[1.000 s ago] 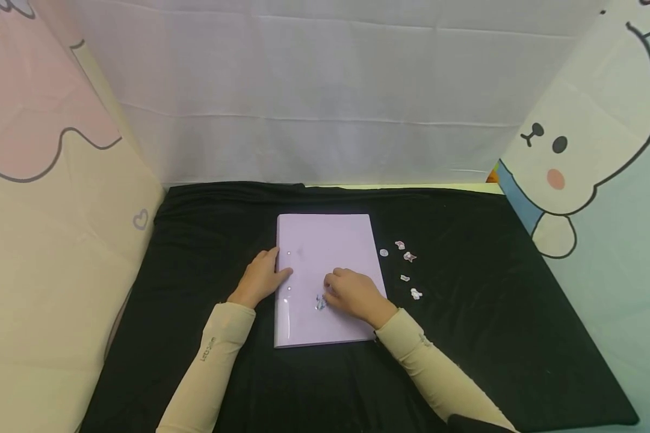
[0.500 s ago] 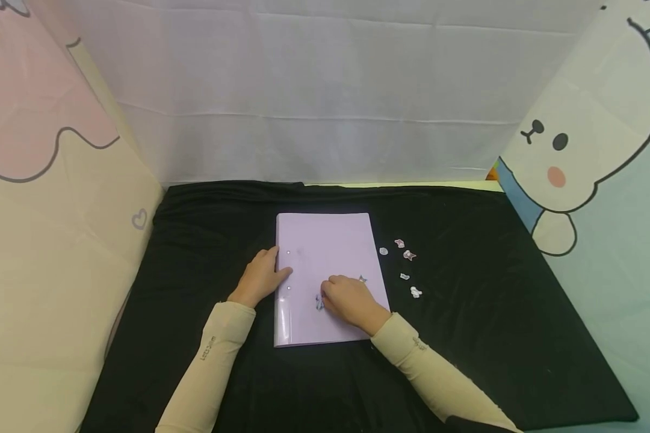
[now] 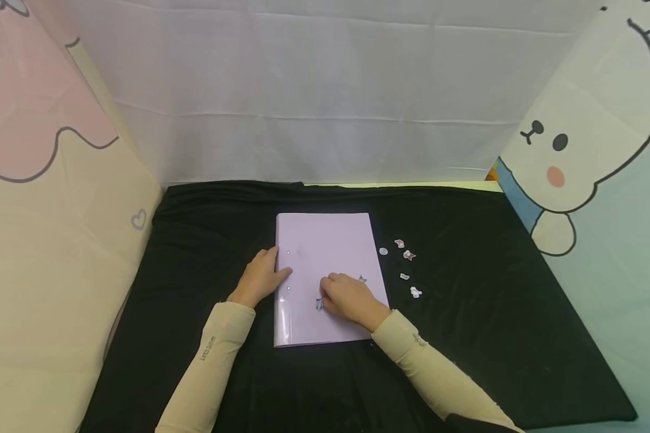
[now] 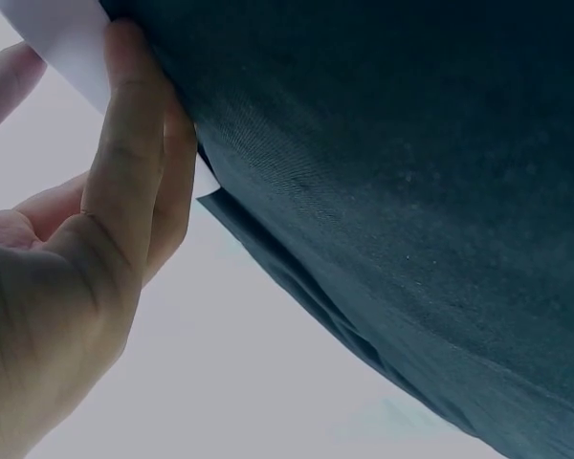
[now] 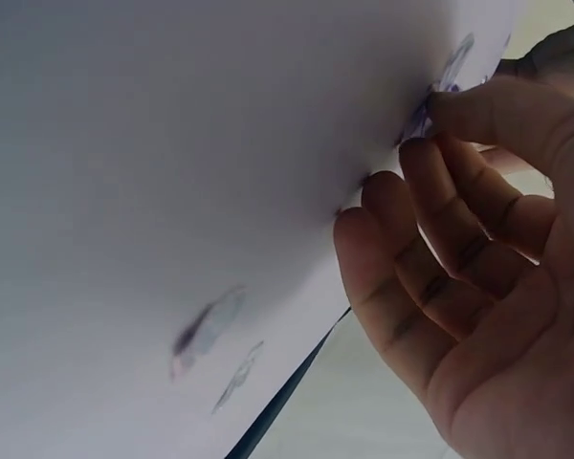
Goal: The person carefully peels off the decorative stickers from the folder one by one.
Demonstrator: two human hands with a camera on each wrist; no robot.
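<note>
A pale purple folder (image 3: 325,240) lies flat on the black cloth. My left hand (image 3: 260,278) rests at its left edge, thumb on the cover and fingers along the side; the left wrist view shows those fingers (image 4: 124,163) fairly straight against it. Low on the cover, my right hand (image 3: 352,299) pinches a small blue sticker (image 3: 319,304) between thumb and index finger. Up close in the right wrist view, the sticker (image 5: 418,120) is partly hidden by the thumb, and the other fingertips meet the cover. A second small bluish sticker (image 3: 362,278) sits near the folder's right side.
Right of the folder, several small stickers lie on the black cloth (image 3: 493,313): a round one (image 3: 383,251), a pinkish one (image 3: 399,243), a star-like one (image 3: 408,255) and white ones (image 3: 416,292). Cloth-covered walls surround the table's back and sides.
My right hand has shifted slightly left and down on the cover, uncovering the second bluish sticker near the right side. The left hand stays in place.
</note>
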